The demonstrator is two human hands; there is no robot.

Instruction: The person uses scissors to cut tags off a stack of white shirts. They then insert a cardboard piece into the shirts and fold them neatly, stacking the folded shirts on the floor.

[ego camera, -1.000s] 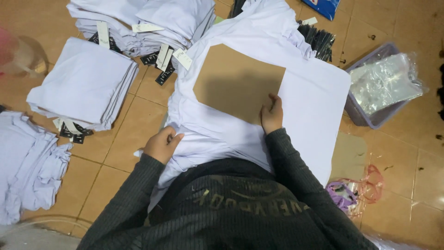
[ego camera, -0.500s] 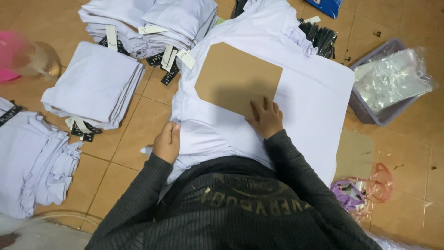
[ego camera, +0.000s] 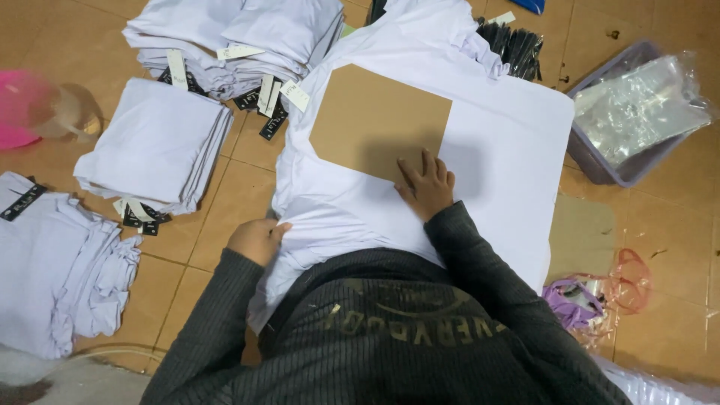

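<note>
Left hand point(ego camera: 259, 238) grips the near left edge of a white shirt point(ego camera: 495, 150) spread flat on the tiled floor point(ego camera: 225, 217). Right hand point(ego camera: 427, 187), fingers spread, presses a brown cardboard sheet point(ego camera: 375, 120) lying on it. The shirt's long axis runs away from the person, collar end farthest.

Floor point(ego camera: 225, 187): tan-orange tiles with dark grout lines, scuffed. Lying directly on it:

- white shirt point(ego camera: 502, 150), spread flat at centre.
- folded stack of white shirts point(ego camera: 154, 142) to the left, tags poking out at its near edge.
- looser heap of white shirts point(ego camera: 240, 34) at top, paper tags hanging.
- crumpled pile of white garments point(ego camera: 52, 262) at far left.
- pink plastic object point(ego camera: 19, 105), upper left, blurred.
- grey plastic bin point(ego camera: 600, 161) at right, holding clear bags.
- bundle of black tags point(ego camera: 517, 49) near the top.
- purple and pink plastic scraps point(ego camera: 592, 292), lower right.
</note>
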